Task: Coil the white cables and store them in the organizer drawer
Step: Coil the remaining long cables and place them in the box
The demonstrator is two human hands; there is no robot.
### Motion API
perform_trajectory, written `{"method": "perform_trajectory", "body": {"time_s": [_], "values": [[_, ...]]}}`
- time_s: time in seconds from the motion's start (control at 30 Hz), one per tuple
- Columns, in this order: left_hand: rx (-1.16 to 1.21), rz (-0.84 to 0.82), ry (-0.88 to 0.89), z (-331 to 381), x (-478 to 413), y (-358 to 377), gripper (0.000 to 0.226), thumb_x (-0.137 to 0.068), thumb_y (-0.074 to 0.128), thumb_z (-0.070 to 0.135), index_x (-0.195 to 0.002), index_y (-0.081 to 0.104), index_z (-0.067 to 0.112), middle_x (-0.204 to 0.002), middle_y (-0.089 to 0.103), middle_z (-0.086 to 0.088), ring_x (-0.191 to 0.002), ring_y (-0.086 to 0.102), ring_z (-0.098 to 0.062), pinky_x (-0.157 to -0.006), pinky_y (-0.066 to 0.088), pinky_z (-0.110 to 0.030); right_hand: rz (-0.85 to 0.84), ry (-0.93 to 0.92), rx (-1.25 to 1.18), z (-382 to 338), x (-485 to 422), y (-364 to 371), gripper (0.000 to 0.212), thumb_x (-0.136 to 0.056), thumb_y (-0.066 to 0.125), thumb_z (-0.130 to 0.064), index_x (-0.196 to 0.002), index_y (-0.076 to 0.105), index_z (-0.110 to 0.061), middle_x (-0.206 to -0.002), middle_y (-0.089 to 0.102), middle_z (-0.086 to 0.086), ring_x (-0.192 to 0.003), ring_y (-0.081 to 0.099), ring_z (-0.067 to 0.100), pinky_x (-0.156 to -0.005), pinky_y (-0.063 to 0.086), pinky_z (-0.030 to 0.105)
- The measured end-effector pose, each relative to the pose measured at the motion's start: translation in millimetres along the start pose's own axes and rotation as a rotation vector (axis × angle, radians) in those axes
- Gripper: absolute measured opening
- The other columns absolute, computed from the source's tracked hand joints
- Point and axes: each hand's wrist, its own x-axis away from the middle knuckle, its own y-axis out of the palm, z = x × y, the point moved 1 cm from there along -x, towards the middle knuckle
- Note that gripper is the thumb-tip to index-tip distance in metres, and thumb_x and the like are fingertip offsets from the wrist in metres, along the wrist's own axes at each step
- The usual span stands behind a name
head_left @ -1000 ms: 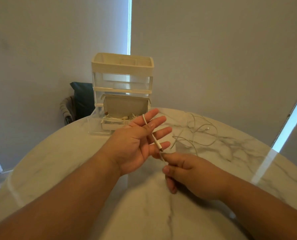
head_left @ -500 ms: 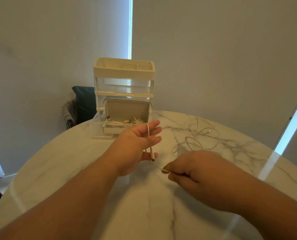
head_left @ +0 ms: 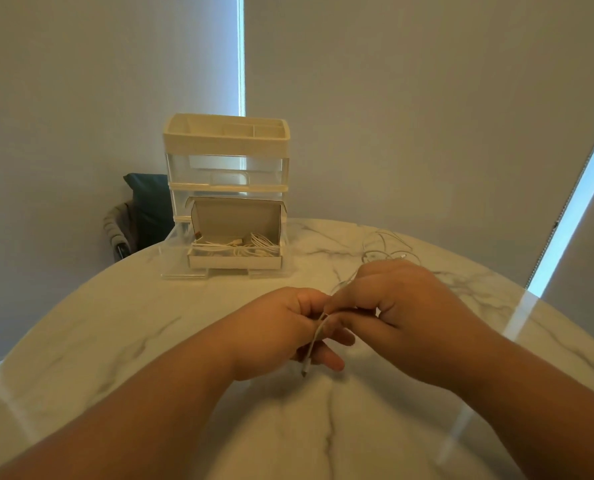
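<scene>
On the marble desk [head_left: 323, 438] we see two hands meeting at the centre. The left hand [head_left: 281, 334] and right hand [head_left: 402, 317] both pinch one thin white cable [head_left: 315, 341], and its plug end hangs toward six o'clock. At eleven o'clock stands a cream organizer [head_left: 226, 140]. Its bottom drawer [head_left: 176, 258] is open and holds coiled cables [head_left: 254, 245]. A loose tangle of cable [head_left: 382, 242] lies at one o'clock, beyond the right hand.

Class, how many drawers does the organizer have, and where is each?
2: upper drawer, closed, under the top tray; lower drawer, pulled out, holding a box of cables.
</scene>
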Motion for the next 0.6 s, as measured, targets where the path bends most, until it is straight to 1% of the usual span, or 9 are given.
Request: {"method": "perform_trajectory", "body": {"time_s": [0.07, 0.13, 0.17, 0.23, 0.3, 0.33, 0.43, 0.5, 0.6], "values": [[0.043, -0.008, -0.002, 0.5, -0.7, 1.4, 0.021, -0.099, 0.053, 0.01, -0.112, 0.068, 0.012, -0.094, 0.075, -0.006, -0.07, 0.067, -0.021, -0.084, 0.054, -0.039, 0.022, 0.027, -0.025, 5.6, -0.6, 0.6, 0.012, -0.09, 0.066, -0.039, -0.096, 0.075, -0.044, -0.071, 0.062, -0.016, -0.074, 0.056, 0.002, -0.069, 0.048, 0.028], [0.121, 0.012, -0.018, -0.3, -1.7, 3.1, 0.025, -0.1, 0.045, 0.004, -0.115, 0.065, 0.005, -0.082, 0.071, -0.009, -0.058, 0.052, -0.017, -0.075, 0.05, -0.036, 0.043, 0.041, -0.044, 10.9, -0.6, 2.6, 0.013, -0.09, 0.067, -0.037, -0.097, 0.075, -0.044, -0.071, 0.061, -0.017, -0.076, 0.056, 0.003, -0.069, 0.048, 0.028], [0.169, 0.023, -0.038, -1.0, -1.9, 3.9, 0.026, -0.101, 0.042, 0.004, -0.115, 0.063, 0.002, -0.076, 0.068, -0.01, -0.056, 0.047, -0.016, -0.07, 0.049, -0.033, 0.05, 0.047, -0.047, 13.0, -0.4, 3.7, 0.012, -0.09, 0.068, -0.037, -0.097, 0.075, -0.044, -0.07, 0.06, -0.017, -0.076, 0.056, 0.003, -0.068, 0.048, 0.028], [0.285, -0.003, -0.06, -0.6, -1.3, 6.2, 0.029, -0.103, 0.037, 0.013, -0.109, 0.062, -0.001, -0.071, 0.061, -0.011, -0.057, 0.041, -0.017, -0.066, 0.046, -0.031, 0.057, 0.063, -0.051, 15.4, -0.2, 5.1, 0.012, -0.09, 0.068, -0.038, -0.098, 0.076, -0.042, -0.07, 0.059, -0.017, -0.076, 0.056, 0.004, -0.068, 0.048, 0.03], [0.396, -0.099, -0.062, 0.3, -0.3, 9.7, 0.039, -0.102, 0.031, 0.028, -0.096, 0.063, 0.007, -0.071, 0.056, -0.013, -0.058, 0.04, -0.017, -0.068, 0.042, -0.034, 0.076, 0.072, -0.073, 17.5, 0.1, 5.0, 0.01, -0.089, 0.07, -0.037, -0.096, 0.076, -0.04, -0.07, 0.06, -0.015, -0.076, 0.056, 0.004, -0.069, 0.049, 0.032], [0.415, -0.134, -0.052, 0.1, -0.1, 10.8, 0.043, -0.102, 0.029, 0.032, -0.091, 0.066, 0.012, -0.072, 0.056, -0.014, -0.059, 0.041, -0.017, -0.069, 0.041, -0.035, 0.08, 0.074, -0.08, 18.4, 0.0, 4.8, 0.01, -0.088, 0.07, -0.037, -0.095, 0.076, -0.039, -0.07, 0.06, -0.015, -0.076, 0.057, 0.003, -0.069, 0.049, 0.032], [0.379, -0.147, 0.002, -3.5, -1.8, 11.2, 0.049, -0.103, 0.032, 0.031, -0.084, 0.076, 0.022, -0.075, 0.06, -0.012, -0.062, 0.044, -0.016, -0.071, 0.042, -0.035, 0.068, 0.081, -0.092, 21.8, -0.8, 4.5, 0.013, -0.086, 0.064, -0.041, -0.091, 0.076, -0.038, -0.069, 0.061, -0.014, -0.077, 0.057, 0.003, -0.069, 0.048, 0.028], [0.368, -0.146, 0.018, -4.8, -2.0, 9.8, 0.046, -0.104, 0.032, 0.028, -0.091, 0.076, 0.02, -0.078, 0.063, -0.013, -0.064, 0.046, -0.016, -0.073, 0.043, -0.035, 0.065, 0.095, -0.107, 25.3, -0.9, 4.4, 0.014, -0.087, 0.064, -0.04, -0.091, 0.077, -0.037, -0.07, 0.061, -0.015, -0.079, 0.058, 0.003, -0.07, 0.047, 0.026], [0.364, -0.185, 0.01, -4.5, 0.4, 6.4, 0.035, -0.097, 0.04, 0.03, -0.109, 0.067, 0.012, -0.086, 0.066, -0.015, -0.065, 0.052, -0.017, -0.074, 0.049, -0.033, 0.04, 0.114, -0.145, 29.7, -1.2, 6.4, 0.012, -0.09, 0.065, -0.034, -0.094, 0.077, -0.037, -0.071, 0.061, -0.016, -0.081, 0.057, 0.003, -0.071, 0.047, 0.027]]}}
